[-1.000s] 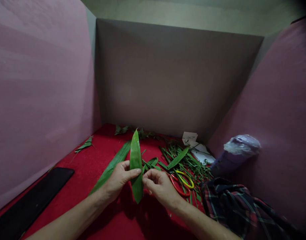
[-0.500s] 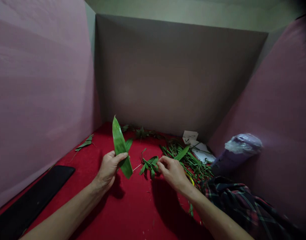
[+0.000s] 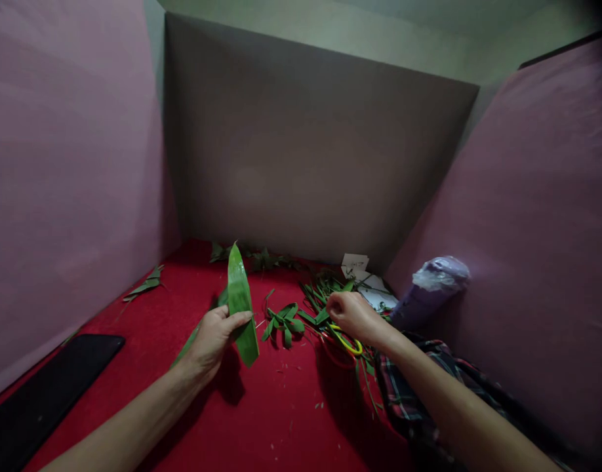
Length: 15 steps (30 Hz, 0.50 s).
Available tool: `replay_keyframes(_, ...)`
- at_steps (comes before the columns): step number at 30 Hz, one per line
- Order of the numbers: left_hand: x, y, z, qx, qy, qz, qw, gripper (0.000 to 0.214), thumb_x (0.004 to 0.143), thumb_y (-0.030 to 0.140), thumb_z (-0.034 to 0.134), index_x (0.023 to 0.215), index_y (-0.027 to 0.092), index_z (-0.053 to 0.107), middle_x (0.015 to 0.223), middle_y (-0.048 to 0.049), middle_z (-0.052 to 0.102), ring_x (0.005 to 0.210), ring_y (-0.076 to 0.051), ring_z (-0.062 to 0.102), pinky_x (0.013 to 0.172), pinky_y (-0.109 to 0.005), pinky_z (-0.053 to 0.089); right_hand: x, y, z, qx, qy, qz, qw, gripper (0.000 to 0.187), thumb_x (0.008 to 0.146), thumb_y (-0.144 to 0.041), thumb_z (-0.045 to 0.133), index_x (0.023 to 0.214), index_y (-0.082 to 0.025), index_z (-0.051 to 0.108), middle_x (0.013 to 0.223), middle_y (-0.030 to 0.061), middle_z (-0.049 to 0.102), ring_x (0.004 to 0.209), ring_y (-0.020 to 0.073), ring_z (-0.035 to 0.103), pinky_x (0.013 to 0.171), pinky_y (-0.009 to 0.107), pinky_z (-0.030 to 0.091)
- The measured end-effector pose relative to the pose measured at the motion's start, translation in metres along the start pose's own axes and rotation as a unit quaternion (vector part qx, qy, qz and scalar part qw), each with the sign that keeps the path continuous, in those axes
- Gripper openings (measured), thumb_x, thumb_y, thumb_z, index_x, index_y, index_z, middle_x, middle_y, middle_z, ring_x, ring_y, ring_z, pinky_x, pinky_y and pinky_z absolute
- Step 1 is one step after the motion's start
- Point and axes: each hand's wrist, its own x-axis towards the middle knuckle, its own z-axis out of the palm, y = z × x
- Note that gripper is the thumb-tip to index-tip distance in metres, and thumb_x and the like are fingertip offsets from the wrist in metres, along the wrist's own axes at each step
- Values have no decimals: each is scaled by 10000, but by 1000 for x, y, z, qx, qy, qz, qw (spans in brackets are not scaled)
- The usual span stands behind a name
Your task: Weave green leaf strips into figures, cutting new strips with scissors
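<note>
A long, broad green leaf stands almost upright in my left hand, pinched between thumb and fingers. Part of another leaf shows behind that wrist. My right hand is closed over the near side of a heap of cut green stems and leaves. Its fingertips are turned away, so whatever they hold is hidden. Just below the right hand lies a yellow looped handle, apparently of scissors. Between the hands, a small leafy sprig rests on the red tabletop.
A black flat slab lies at the left. White papers and a purple object wrapped in clear plastic are at the back right, with plaid cloth in front. Leaf scraps lie along the walls.
My right hand has moved away from the small sprig, rightward to the stem heap, uncovering the yellow handle. My left hand still holds the leaf, now more upright. The view has shifted slightly.
</note>
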Motion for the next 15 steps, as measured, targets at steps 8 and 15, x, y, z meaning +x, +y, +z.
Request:
replay_keyframes(8, 0, -1, -1, -7, -17, -8, 1000, 196, 560, 218, 757, 683, 131, 631, 526, 19, 628, 456, -111, 551, 476, -213, 450, -39, 14, 31, -136, -33, 70, 988, 87, 758, -190, 560, 828, -168, 606, 824, 81, 670, 741, 207, 622, 560, 254, 305)
replay_keyframes(15, 3, -1, -2, -8, -26, -7, 1000, 202, 556, 215, 765, 682, 124, 635, 535, 20, 633, 458, -96, 546, 484, -197, 452, -29, 31, 11, -192, -6, 86, 978, 131, 820, -165, 497, 844, -168, 627, 824, 111, 660, 798, 245, 606, 619, 283, 347)
